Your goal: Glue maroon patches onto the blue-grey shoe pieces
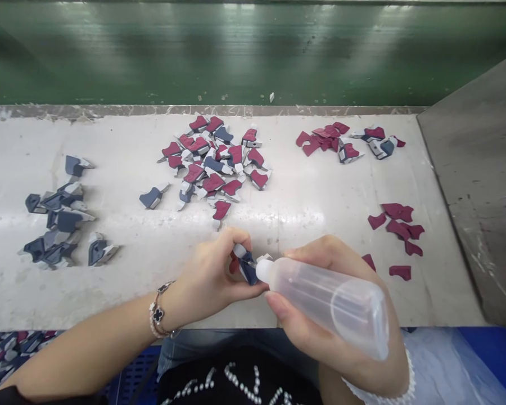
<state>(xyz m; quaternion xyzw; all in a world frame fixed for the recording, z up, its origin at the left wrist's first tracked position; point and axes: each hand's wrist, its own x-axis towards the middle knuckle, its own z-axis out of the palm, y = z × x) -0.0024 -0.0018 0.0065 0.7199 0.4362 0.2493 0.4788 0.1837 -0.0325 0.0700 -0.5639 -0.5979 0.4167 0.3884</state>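
My left hand (213, 275) is closed around a small blue and grey plastic part (248, 269), with a bit of red showing by its fingers. In my right hand (333, 315) lies a clear squeeze bottle (320, 292), tilted so that its white nozzle meets or nearly meets the blue face of the part. Whether any liquid comes out is too small to tell. Beyond my hands sits a pile of grey and blue parts, many with a red piece (213, 183) on top.
Blue and grey parts (65, 220) lie at the left. Loose red pieces (398, 229) are at the right, more (326, 138) at the back right. A green belt (253, 56) runs behind the white table (122, 135); a metal panel (480, 180) bounds the right. Crates stand below.
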